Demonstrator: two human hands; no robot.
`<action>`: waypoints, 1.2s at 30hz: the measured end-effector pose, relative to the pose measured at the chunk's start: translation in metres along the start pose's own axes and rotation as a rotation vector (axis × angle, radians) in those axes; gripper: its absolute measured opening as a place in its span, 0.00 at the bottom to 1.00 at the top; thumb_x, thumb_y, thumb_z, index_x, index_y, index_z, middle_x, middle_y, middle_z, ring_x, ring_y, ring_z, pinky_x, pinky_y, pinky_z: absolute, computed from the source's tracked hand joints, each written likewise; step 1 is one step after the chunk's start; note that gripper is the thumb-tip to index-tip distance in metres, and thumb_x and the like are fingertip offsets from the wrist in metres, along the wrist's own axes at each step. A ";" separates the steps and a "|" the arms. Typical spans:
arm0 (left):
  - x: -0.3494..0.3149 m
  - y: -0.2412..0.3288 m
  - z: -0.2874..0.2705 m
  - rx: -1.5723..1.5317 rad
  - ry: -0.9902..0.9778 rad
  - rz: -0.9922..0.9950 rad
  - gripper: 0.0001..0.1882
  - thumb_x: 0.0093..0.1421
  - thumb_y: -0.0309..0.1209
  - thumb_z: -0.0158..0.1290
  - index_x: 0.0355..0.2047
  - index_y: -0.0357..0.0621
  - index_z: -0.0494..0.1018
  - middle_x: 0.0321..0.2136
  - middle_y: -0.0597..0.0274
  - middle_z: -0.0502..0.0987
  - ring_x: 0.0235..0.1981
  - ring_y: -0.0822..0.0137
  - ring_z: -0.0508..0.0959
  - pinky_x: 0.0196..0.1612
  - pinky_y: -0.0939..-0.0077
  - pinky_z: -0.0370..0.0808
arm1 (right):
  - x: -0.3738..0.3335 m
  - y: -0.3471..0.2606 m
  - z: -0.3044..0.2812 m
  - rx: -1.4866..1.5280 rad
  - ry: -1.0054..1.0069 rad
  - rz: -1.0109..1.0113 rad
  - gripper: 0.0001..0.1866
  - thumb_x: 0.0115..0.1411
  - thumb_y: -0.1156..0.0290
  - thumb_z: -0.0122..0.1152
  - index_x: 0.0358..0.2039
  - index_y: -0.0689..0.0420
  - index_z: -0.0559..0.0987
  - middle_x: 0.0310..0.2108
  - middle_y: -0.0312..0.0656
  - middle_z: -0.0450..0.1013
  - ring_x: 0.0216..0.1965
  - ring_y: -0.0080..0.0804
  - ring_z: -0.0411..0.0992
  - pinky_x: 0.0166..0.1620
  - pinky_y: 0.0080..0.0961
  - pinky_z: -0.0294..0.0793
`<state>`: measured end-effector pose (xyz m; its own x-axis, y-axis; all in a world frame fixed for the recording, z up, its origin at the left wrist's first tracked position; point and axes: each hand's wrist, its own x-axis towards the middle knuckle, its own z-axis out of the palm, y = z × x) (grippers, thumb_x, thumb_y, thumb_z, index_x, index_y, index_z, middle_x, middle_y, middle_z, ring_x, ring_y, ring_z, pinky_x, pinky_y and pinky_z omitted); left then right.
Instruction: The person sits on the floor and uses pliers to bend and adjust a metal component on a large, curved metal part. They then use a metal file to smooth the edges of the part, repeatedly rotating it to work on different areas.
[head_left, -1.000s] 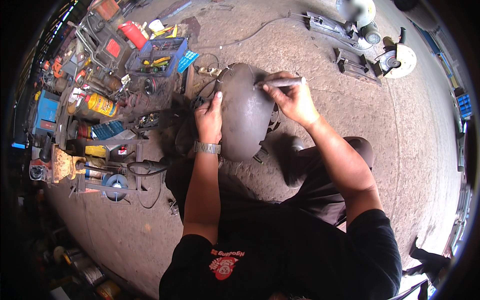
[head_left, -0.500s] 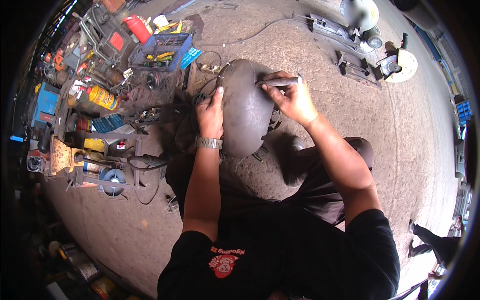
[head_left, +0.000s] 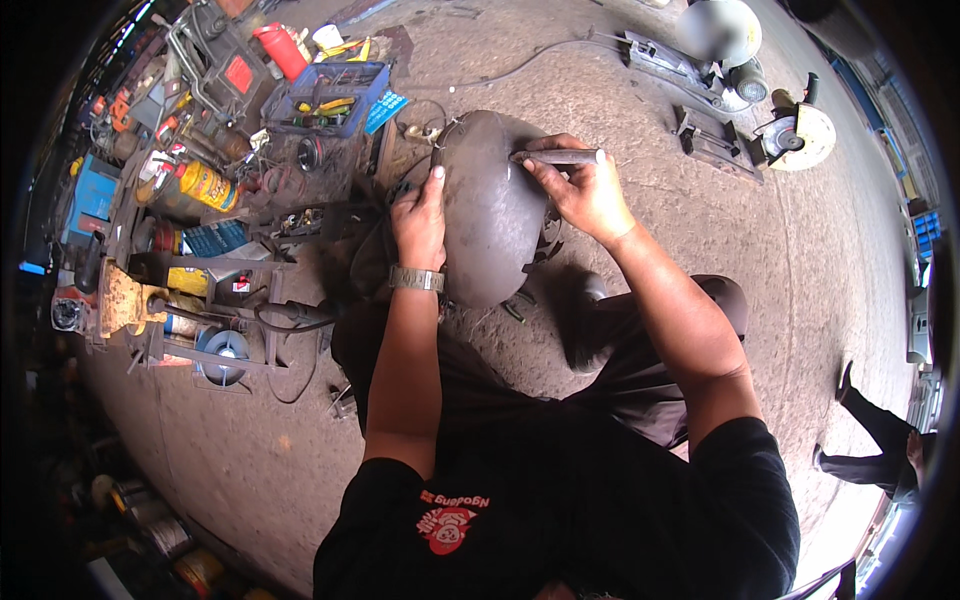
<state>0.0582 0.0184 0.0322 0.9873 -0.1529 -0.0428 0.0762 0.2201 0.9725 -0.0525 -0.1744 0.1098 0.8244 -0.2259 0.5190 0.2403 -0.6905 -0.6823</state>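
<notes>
A rounded, dark grey sheet-metal shell (head_left: pixel 488 230) stands before my knees, its domed face toward me. My left hand (head_left: pixel 420 222) is closed on its left edge, thumb lying along the rim and fingers out of sight behind it. In my right hand (head_left: pixel 585 190) is a thick grey marker-like stick (head_left: pixel 562 157) with a pale end, pinched between thumb and fingers. Its tip touches the shell's upper right part, where a short light mark shows. What supports the shell from underneath is hidden.
To the left lie a blue crate of tools (head_left: pixel 330 98), a yellow bottle (head_left: pixel 207 187), a red container (head_left: pixel 282 50) and a metal rack (head_left: pixel 205 265). A cut-off machine (head_left: pixel 797 138) stands at the far right. Another person's legs (head_left: pixel 880 430) appear at the right edge.
The stick's tip has moved slightly left and up on the shell. The shell has shifted up a little. At the right edge, the other person's legs have moved and spread apart.
</notes>
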 end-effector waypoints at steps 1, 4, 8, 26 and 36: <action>0.000 0.001 0.002 0.004 0.004 -0.013 0.23 0.66 0.41 0.60 0.17 0.48 0.68 0.19 0.79 0.65 0.21 0.82 0.60 0.25 0.80 0.59 | -0.002 0.002 0.001 0.013 -0.005 -0.007 0.10 0.60 0.70 0.67 0.41 0.58 0.84 0.38 0.43 0.82 0.35 0.33 0.82 0.37 0.27 0.80; 0.003 -0.002 0.002 -0.005 0.002 -0.035 0.23 0.67 0.41 0.60 0.17 0.47 0.68 0.19 0.79 0.65 0.21 0.82 0.60 0.25 0.80 0.60 | -0.012 0.011 0.004 0.047 -0.029 -0.010 0.10 0.60 0.70 0.67 0.41 0.58 0.84 0.38 0.43 0.82 0.34 0.33 0.82 0.36 0.27 0.80; 0.009 -0.010 -0.003 -0.024 0.010 -0.027 0.21 0.67 0.41 0.59 0.20 0.43 0.73 0.21 0.76 0.69 0.22 0.81 0.64 0.26 0.79 0.63 | -0.025 0.005 0.006 0.036 -0.112 0.023 0.11 0.60 0.70 0.68 0.42 0.58 0.83 0.38 0.43 0.82 0.33 0.32 0.82 0.35 0.27 0.79; 0.016 -0.017 -0.006 -0.047 0.015 -0.026 0.20 0.67 0.42 0.59 0.31 0.33 0.79 0.30 0.65 0.79 0.29 0.75 0.74 0.35 0.75 0.73 | -0.039 0.002 0.010 0.061 -0.181 0.051 0.09 0.59 0.71 0.68 0.40 0.58 0.84 0.36 0.44 0.82 0.33 0.37 0.82 0.36 0.29 0.80; 0.012 -0.011 0.000 -0.135 0.041 -0.032 0.20 0.65 0.41 0.62 0.37 0.31 0.80 0.28 0.71 0.75 0.28 0.77 0.68 0.32 0.78 0.68 | -0.027 0.004 0.011 0.054 -0.101 0.002 0.09 0.59 0.70 0.67 0.39 0.58 0.84 0.38 0.45 0.82 0.35 0.38 0.82 0.38 0.30 0.81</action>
<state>0.0695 0.0141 0.0211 0.9887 -0.1230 -0.0857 0.1234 0.3434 0.9311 -0.0677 -0.1634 0.0874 0.8718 -0.1548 0.4647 0.2634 -0.6517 -0.7113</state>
